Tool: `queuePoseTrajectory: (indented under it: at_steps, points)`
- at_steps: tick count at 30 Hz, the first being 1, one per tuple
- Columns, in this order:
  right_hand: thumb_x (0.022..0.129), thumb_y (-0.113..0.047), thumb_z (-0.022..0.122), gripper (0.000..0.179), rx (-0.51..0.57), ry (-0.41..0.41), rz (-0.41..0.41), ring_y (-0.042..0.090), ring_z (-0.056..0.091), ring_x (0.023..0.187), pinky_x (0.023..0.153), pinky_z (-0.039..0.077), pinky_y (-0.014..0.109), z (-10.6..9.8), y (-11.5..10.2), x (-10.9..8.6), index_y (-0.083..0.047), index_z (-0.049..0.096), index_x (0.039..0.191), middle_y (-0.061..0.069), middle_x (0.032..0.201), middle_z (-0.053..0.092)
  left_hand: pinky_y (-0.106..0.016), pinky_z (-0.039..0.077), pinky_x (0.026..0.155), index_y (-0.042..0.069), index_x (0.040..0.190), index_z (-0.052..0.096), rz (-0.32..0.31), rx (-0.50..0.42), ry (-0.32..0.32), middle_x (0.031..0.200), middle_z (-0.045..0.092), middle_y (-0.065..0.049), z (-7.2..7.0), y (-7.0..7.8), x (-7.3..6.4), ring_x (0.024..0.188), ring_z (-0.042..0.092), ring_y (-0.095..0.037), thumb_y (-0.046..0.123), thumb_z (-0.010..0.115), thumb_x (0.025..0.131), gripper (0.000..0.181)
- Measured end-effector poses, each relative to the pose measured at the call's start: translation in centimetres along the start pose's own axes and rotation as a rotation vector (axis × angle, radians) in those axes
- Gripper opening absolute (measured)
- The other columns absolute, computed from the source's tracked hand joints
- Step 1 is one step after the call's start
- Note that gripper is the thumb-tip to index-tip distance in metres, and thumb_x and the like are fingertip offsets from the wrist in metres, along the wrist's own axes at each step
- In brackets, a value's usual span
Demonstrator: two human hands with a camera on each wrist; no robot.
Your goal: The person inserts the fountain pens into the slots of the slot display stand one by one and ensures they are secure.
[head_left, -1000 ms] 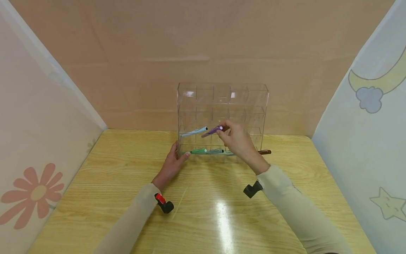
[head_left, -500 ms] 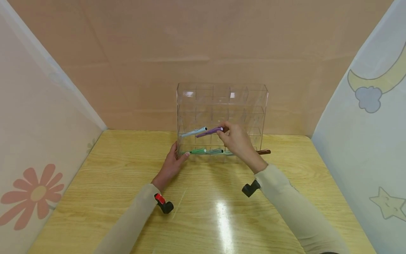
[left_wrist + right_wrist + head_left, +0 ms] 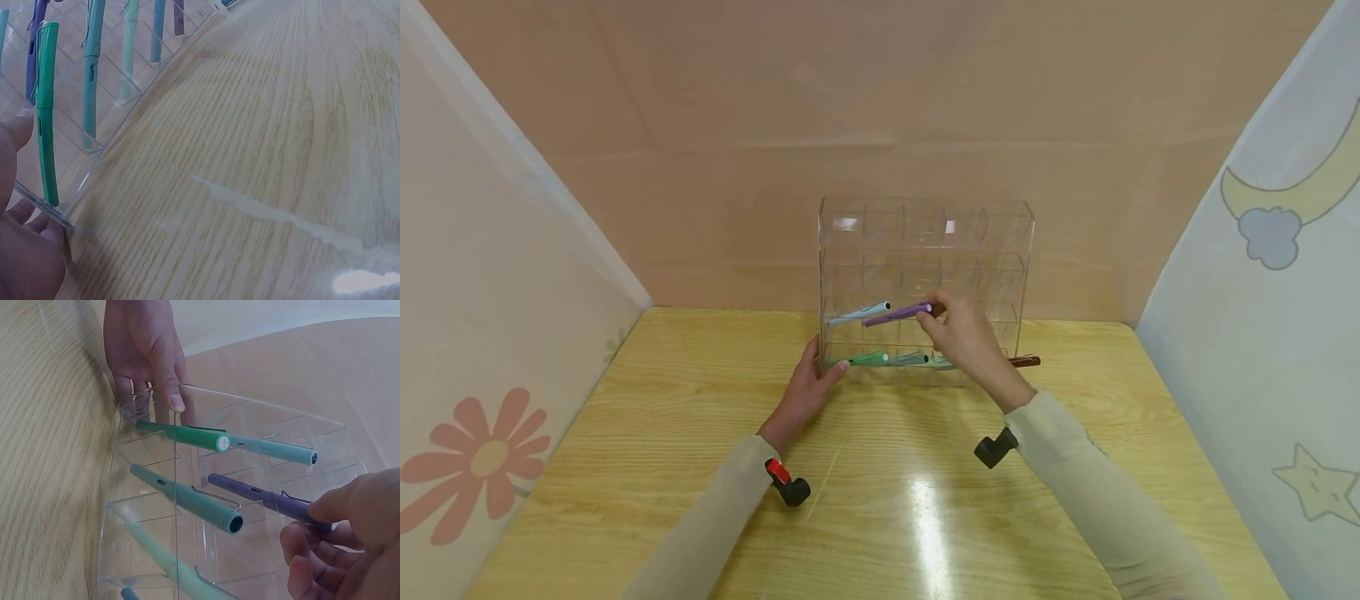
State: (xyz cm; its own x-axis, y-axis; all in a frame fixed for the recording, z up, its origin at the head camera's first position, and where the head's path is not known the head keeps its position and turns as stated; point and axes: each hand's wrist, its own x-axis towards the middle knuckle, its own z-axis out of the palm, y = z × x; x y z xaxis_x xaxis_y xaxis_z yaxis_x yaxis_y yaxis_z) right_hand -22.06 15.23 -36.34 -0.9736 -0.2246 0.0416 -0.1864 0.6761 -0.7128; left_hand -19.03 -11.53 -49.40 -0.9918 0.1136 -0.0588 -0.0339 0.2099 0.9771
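Observation:
A clear plastic pen rack (image 3: 883,221) with rows of compartments stands at the back of the table. My left hand (image 3: 805,392) grips its lower left side, thumb in front and fingers behind the edge. Between thumb and fingers, my right hand (image 3: 966,337) pinches the cap end of a purple pen (image 3: 269,499), whose other end lies in the second row from the bottom. Just left of it rests a light blue pen (image 3: 859,314). Along the bottom row are a green pen (image 3: 181,434), a teal pen (image 3: 187,497) and a pale green pen (image 3: 165,559).
A brown pen (image 3: 1025,362) sticks out at the rack's lower right, partly hidden by my right wrist. Behind the rack rises a tan backdrop (image 3: 737,167). Printed white panels flank the wooden table (image 3: 700,400) on both sides.
The purple pen's far end has moved left into the rack beside the light blue pen, and its cap end has shifted slightly right and down. My left hand stays in place.

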Motion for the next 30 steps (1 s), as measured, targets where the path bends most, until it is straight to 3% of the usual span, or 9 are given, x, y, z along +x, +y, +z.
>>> queuePoseTrajectory:
  at_steps: [5, 14, 24, 30]
  points:
    - [0.109, -0.023, 0.061, 0.032, 0.006, -0.001, -0.005, 0.034, 0.073, 0.07, 0.047, 0.044, 0.025, 0.0, 0.0, -0.1, -0.005, 0.066, 0.134, 0.013, 0.113, 0.073, -0.061, 0.024, 0.132, 0.011, 0.173, 0.008, 0.007, 0.005, 0.0, 0.179, 0.016, -0.018, 0.0, -0.1, 0.1, 0.165, 0.021, -0.045, 0.027, 0.059, 0.111, 0.082]
    - [0.107, -0.025, 0.065, 0.044, -0.003, -0.004, -0.014, 0.016, 0.067, 0.064, 0.053, 0.053, 0.029, -0.4, -0.4, -0.4, -0.006, 0.057, 0.145, 0.013, 0.119, 0.072, -0.061, 0.026, 0.131, 0.01, 0.172, 0.008, 0.013, -0.006, 0.006, 0.179, 0.017, -0.019, -0.3, -0.2, 0.0, 0.164, 0.022, -0.046, 0.026, 0.059, 0.111, 0.081]
    - [0.108, -0.027, 0.064, 0.046, -0.011, 0.001, -0.026, 0.017, 0.064, 0.062, 0.052, 0.049, 0.029, -1.9, -0.8, -1.6, -0.008, 0.054, 0.148, 0.014, 0.12, 0.072, -0.06, 0.029, 0.131, 0.013, 0.173, 0.009, 0.006, 0.001, 0.003, 0.179, 0.018, -0.016, -0.4, 0.0, 0.0, 0.164, 0.025, -0.043, 0.027, 0.061, 0.111, 0.082]
    - [0.108, -0.029, 0.064, 0.045, 0.005, 0.007, -0.034, 0.029, 0.067, 0.065, 0.051, 0.049, 0.029, -2.7, -0.6, -2.3, -0.009, 0.055, 0.148, 0.014, 0.119, 0.072, -0.06, 0.028, 0.131, 0.014, 0.173, 0.01, 0.007, 0.008, 0.001, 0.179, 0.019, -0.015, -0.3, -0.1, 0.3, 0.164, 0.025, -0.043, 0.027, 0.061, 0.11, 0.082]
